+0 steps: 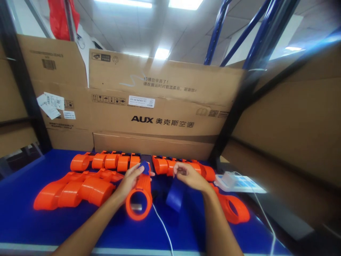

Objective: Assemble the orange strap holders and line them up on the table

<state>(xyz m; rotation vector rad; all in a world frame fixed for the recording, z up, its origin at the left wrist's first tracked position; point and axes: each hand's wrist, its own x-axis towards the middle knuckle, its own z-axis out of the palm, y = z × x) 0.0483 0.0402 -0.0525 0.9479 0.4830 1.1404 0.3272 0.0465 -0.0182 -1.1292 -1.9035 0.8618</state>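
My left hand (129, 180) is wrapped round an orange plastic tube-shaped part (139, 199) whose round opening faces me; its fingertips press a small blue piece (145, 167) at the part's far end. My right hand (188, 175) is closed in a pinch just right of it, above a blue plastic part (174, 195) that stands on the table; what the fingers pinch is too small to name.
Rows of similar orange parts (80, 188) lie on the blue table (21, 213), left, behind and right (234, 209). A white cable (162, 227) runs toward me. A white charger and a sheet (234, 181) sit right. Cardboard boxes (160, 106) wall the back and sides.
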